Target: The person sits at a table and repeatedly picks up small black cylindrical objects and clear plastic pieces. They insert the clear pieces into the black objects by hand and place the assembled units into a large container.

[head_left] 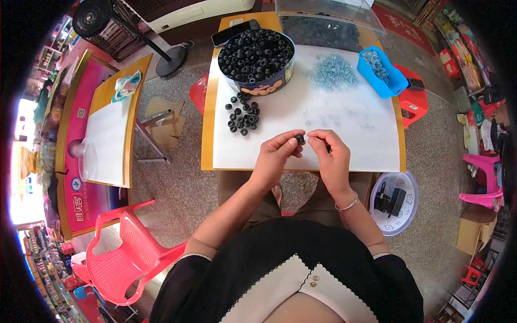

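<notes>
Over the table's near edge, my left hand pinches a small round black piece with a hole in it between thumb and fingers. My right hand is beside it, thumb and fingertips pressed together; whatever is in that pinch is too small to make out. Further left lies a loose group of similar black pieces. Behind them stands a round tub heaped with more of these. Tiny clear bluish pieces form a pile at the far right of the white sheet, with several scattered nearer me.
A blue plastic bin of clear pieces sits at the table's right edge, and a clear box stands at the back. A phone lies behind the tub. Around the table are a pink chair, a red stool and a white basin.
</notes>
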`<state>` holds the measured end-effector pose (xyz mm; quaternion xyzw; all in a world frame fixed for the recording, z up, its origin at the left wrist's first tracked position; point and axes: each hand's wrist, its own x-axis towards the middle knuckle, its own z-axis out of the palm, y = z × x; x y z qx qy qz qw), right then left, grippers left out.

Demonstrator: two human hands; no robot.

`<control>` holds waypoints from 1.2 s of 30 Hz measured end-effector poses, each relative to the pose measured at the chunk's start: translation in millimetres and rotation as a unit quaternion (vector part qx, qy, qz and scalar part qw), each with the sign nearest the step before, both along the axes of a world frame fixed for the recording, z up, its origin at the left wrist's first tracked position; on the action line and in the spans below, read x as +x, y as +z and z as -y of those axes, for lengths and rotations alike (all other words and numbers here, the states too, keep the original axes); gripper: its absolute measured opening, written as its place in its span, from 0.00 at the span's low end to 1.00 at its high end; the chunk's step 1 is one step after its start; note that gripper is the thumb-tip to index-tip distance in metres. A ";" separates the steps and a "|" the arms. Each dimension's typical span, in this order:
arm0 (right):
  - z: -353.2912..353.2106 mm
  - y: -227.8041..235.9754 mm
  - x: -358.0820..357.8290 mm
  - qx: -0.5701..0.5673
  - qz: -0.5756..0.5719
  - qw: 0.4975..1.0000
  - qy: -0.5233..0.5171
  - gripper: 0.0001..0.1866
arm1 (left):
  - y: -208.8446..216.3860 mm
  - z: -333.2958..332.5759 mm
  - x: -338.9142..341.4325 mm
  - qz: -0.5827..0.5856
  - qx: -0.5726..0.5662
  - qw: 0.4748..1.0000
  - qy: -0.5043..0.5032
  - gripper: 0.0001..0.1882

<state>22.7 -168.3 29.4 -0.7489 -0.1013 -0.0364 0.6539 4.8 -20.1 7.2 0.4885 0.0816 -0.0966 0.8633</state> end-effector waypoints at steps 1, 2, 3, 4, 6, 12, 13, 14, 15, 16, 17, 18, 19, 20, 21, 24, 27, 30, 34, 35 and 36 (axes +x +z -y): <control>0.1 -5.3 1.1 0.049 -0.047 0.998 0.003 0.07 | 15.3 -0.6 -1.2 0.069 0.149 0.986 0.007 0.12; 1.6 -5.0 1.4 0.085 -0.112 0.990 0.018 0.08 | 34.2 -3.3 -3.3 0.137 0.293 0.946 0.013 0.12; 2.0 -0.7 0.1 0.122 -0.176 0.976 0.036 0.09 | 47.8 -7.3 -6.1 0.202 0.431 0.879 0.019 0.11; 2.2 2.5 -1.3 0.159 -0.240 0.956 0.052 0.10 | 50.3 -11.8 -2.4 0.252 0.486 0.836 0.026 0.11; -3.0 6.0 -3.1 0.196 -0.257 0.944 0.059 0.11 | 46.9 -17.8 3.4 0.242 0.505 0.828 0.005 0.11; -9.1 0.1 -0.4 0.254 -0.306 0.913 0.089 0.12 | 39.9 -18.1 6.0 0.243 0.519 0.819 -0.007 0.10; -8.7 -0.6 0.5 0.260 -0.316 0.908 0.092 0.12 | 38.5 -17.7 7.2 0.236 0.505 0.830 -0.014 0.11; -9.1 -4.3 4.0 0.241 -0.298 0.921 0.074 0.12 | 36.4 -17.6 8.8 0.229 0.491 0.840 -0.022 0.11; -10.6 -9.8 8.5 0.223 -0.280 0.932 0.059 0.12 | 31.3 -17.9 11.4 0.197 0.472 0.859 -0.007 0.11; -11.7 -13.3 11.5 0.203 -0.262 0.943 0.043 0.11 | 22.5 -18.4 17.2 0.165 0.451 0.877 0.008 0.10; -11.9 -14.0 12.1 0.169 -0.233 0.957 0.035 0.11 | 14.3 -19.8 20.7 0.133 0.429 0.893 0.023 0.10; -10.6 -15.3 12.8 0.134 -0.204 0.970 0.025 0.11 | 7.2 -20.8 21.8 0.139 0.413 0.900 0.031 0.10; -9.1 -17.0 13.8 0.098 -0.174 0.980 0.016 0.10 | 1.2 -21.5 22.6 0.127 0.396 0.908 0.042 0.10; -7.4 -21.3 15.5 0.095 -0.158 0.983 0.009 0.10 | -3.9 -22.1 23.3 0.114 0.379 0.917 0.054 0.10; -4.8 -26.5 17.1 0.090 -0.142 0.986 0.001 0.09 | -8.7 -22.2 23.0 0.101 0.361 0.925 0.065 0.10; 9.4 -26.2 17.1 0.094 -0.139 0.985 -0.036 0.09 | -18.4 -23.8 18.3 0.087 0.278 0.953 0.087 0.11; 26.5 -20.1 20.2 0.076 -0.136 0.985 -0.078 0.08 | -17.0 -26.4 12.5 0.079 0.221 0.966 0.103 0.12; 38.6 -19.2 22.1 0.048 -0.120 0.985 -0.112 0.08 | -8.3 -28.7 7.8 0.052 0.175 0.980 0.078 0.13; 33.9 -11.1 11.8 -0.034 -0.044 0.995 -0.079 0.07 | -6.5 -27.7 5.1 -0.025 -0.096 0.995 0.011 0.14; 28.7 -7.1 7.5 -0.042 -0.031 0.997 -0.059 0.07 | -6.6 -25.4 3.8 -0.033 -0.119 0.992 -0.001 0.15; 23.9 -2.5 3.2 -0.050 -0.019 0.998 -0.040 0.08 | -6.4 -22.6 2.6 -0.041 -0.142 0.989 -0.014 0.15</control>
